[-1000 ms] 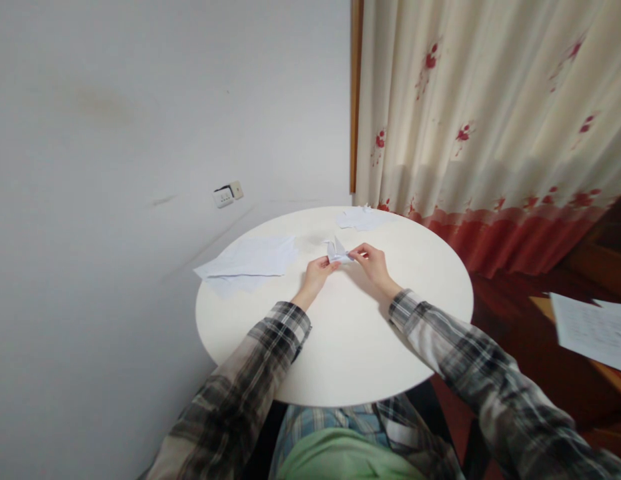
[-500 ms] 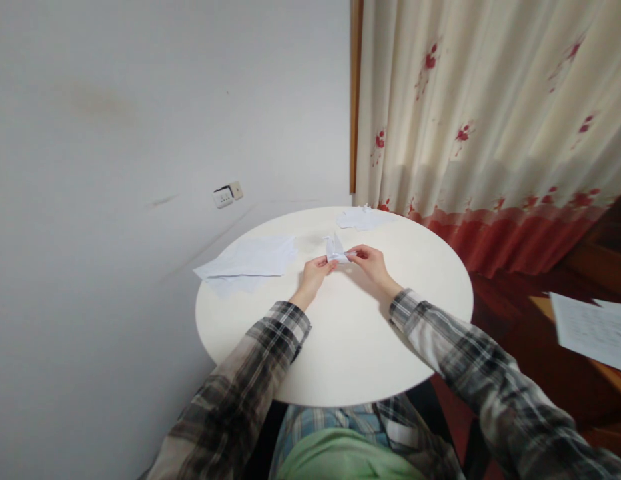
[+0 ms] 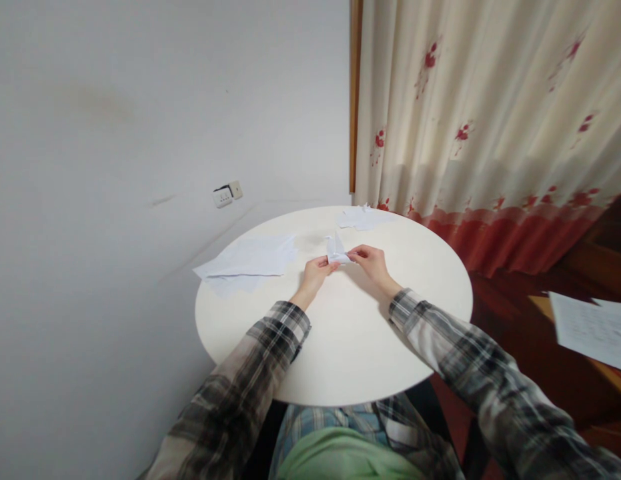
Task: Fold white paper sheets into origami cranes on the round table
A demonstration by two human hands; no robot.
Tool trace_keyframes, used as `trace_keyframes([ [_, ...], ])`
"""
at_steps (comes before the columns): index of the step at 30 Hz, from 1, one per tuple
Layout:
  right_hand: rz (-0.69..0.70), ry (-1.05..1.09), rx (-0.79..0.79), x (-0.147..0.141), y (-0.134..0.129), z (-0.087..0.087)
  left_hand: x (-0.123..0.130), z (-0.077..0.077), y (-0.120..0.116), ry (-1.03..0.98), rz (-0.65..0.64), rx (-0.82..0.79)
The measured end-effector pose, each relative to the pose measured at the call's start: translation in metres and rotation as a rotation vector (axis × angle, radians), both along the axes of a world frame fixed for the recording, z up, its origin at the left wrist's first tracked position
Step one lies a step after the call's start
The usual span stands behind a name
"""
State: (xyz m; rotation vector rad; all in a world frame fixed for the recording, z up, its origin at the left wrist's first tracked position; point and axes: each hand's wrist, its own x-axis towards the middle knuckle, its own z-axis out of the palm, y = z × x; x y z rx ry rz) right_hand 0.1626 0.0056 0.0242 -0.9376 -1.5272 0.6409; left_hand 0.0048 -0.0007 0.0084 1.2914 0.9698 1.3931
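Here we are above the round white table [image 3: 335, 347], and my left hand [image 3: 316, 275] has its fingers pinched on the near left edge of a small folded paper [image 3: 335, 255]! Over on the other side, my right hand [image 3: 371, 261] grips its right end between thumb and fingers. The paper sits between my two hands, beyond the middle of the tabletop, its pointed flaps standing up. Left of it lie white sheets [image 3: 250, 257], and farther back, near the curtain [image 3: 470, 133], rest crumpled-looking scraps [image 3: 360, 218]. The finer creases are too small to tell.
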Motion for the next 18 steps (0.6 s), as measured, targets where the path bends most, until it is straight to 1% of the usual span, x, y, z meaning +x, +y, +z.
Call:
trace_keyframes([
  [8,0.018,0.014,-0.004,-0.001,0.003,-0.002,-0.001,-0.002,0.006,-0.038,-0.032,-0.007],
  [15,0.021,0.032,0.001,0.0,0.004,-0.004,-0.004,-0.007,0.014,0.046,-0.059,0.047],
  [18,0.01,0.002,0.02,0.001,0.004,-0.005,-0.005,-0.01,0.017,0.13,-0.032,0.069],
])
